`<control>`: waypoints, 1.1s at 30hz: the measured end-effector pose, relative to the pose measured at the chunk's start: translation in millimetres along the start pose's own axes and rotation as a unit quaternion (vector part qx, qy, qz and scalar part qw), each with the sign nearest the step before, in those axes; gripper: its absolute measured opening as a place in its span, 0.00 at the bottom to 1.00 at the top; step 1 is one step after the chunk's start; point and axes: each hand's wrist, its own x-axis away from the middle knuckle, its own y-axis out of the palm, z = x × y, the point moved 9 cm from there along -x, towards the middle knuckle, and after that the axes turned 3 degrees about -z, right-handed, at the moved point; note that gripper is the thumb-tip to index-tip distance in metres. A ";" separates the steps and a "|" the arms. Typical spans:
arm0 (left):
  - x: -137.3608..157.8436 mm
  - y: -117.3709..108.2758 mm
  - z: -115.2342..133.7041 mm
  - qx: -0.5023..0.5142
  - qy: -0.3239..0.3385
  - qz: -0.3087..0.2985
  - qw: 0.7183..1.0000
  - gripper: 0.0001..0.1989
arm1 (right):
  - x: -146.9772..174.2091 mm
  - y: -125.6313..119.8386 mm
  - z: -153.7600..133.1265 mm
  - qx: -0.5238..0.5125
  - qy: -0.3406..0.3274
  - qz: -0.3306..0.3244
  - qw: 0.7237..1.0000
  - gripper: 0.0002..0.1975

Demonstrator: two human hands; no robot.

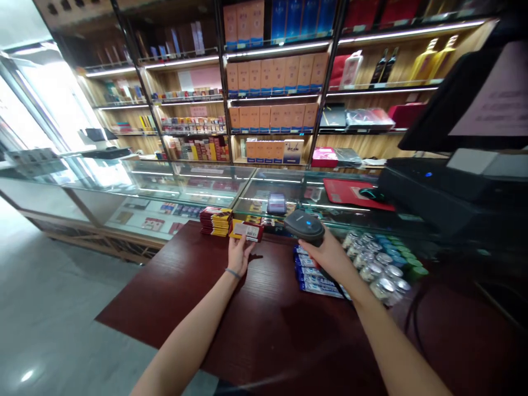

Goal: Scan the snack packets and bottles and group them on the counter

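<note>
My left hand (238,254) is closed on the near edge of a small red and yellow packet (247,231), with its white barcode label turned towards me. Just left of it, a stack of similar red and yellow packets (215,221) stands on the dark red-brown table (198,286). In my right hand (328,254) is a black barcode scanner (305,224), its head pointing left towards the packet and a blue light lit on top. Below the scanner lie several blue and white packets (315,275), partly hidden by my right hand and forearm.
Several silver-lidded jars (377,267) and green-lidded containers (412,264) stand on the right. Beyond the table runs a glass display counter (198,184), holding a red mat (350,192) with a mouse (371,193). A dark monitor and till (445,187) rise at right; stocked shelves (272,99) line the wall.
</note>
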 end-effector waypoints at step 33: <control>-6.3 -14.4 9.9 -0.075 0.026 0.057 0.995 0.18 | 4.3 58.9 3.0 0.062 -0.024 -0.051 0.996 0.21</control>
